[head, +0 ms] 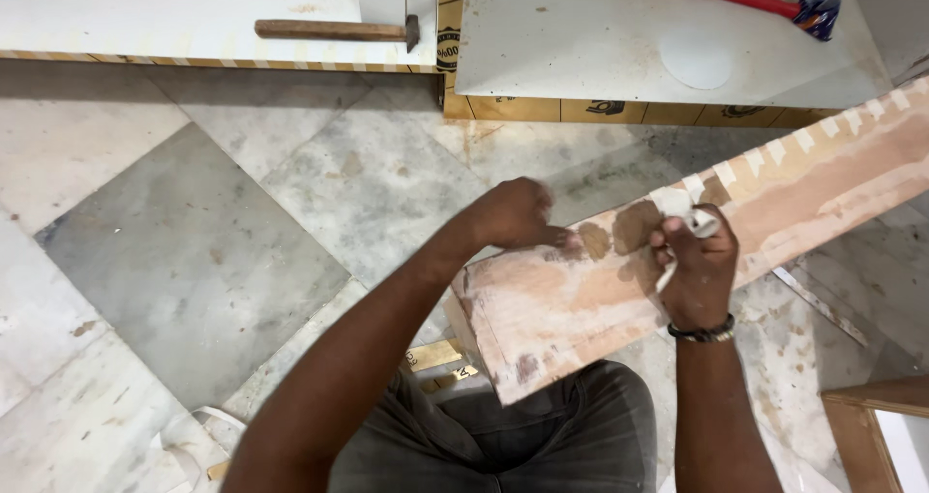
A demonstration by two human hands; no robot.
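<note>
Long wooden plank (pixel 677 251), running diagonally from the lap up to the right, over a marble floor (pixel 213 251); face pale pink-brown, blotched with darker brown patches, upper edge marked by white stripes. Left hand (pixel 518 214) on the plank's upper edge, fingers curled, pressing a brown patch, nothing held. Right hand (pixel 697 266) on the plank's face, closed around a small white piece (pixel 699 222). Beyond the plank, a hammer (pixel 334 30) on a white board (pixel 145 19).

Looks like I'm in a makeshift carpentry spot on a marble floor (pixel 194 251). Beyond my fingers (pixel 556 237) there's a hammer (pixel 334 29) on a laminated board (pixel 174 19); a long plywood plank (pixel 794 183) lies under them.
</note>
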